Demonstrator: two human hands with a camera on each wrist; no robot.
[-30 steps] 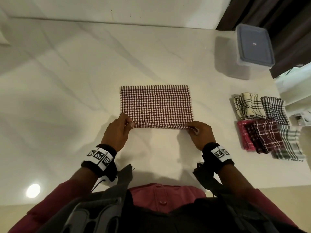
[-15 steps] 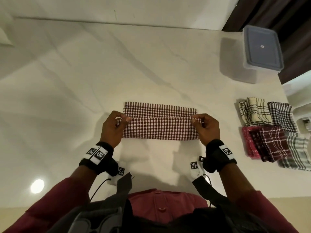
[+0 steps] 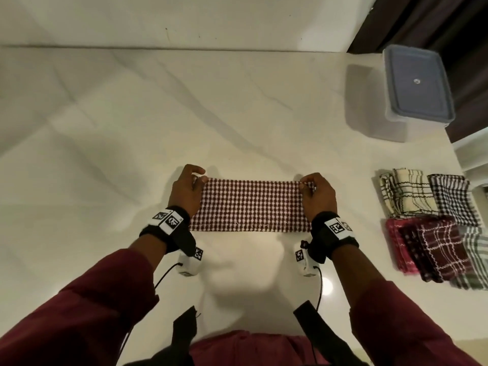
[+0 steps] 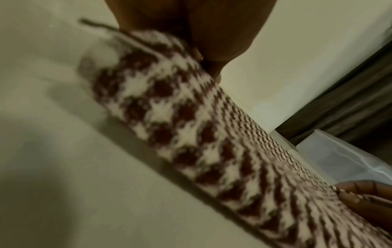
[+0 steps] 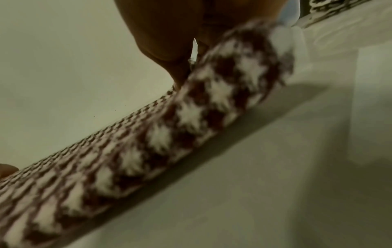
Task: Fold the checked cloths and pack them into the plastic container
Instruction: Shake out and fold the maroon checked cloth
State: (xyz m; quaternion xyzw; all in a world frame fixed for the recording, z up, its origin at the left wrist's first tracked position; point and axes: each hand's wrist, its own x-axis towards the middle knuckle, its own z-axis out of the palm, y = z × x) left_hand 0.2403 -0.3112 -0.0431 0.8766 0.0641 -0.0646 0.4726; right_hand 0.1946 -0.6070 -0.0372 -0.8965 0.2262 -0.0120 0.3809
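A red-and-white checked cloth lies folded into a long band in the middle of the pale tabletop. The left hand pinches the far left corner of the band, with thumb and fingers curled on it. The right hand pinches the far right corner the same way. The far long edge is lifted a little between the two hands (the wrist views show it raised, though they are blurry), and the near long edge lies flat on the tabletop. To the right of the cloth, well apart from it, sits a pile of other checked cloths close to the tabletop's right edge. Beyond the pile, near the far right corner, stands the plastic container with its lid on. Left of the cloth and beyond it, the tabletop is wide and bare up to the wall.
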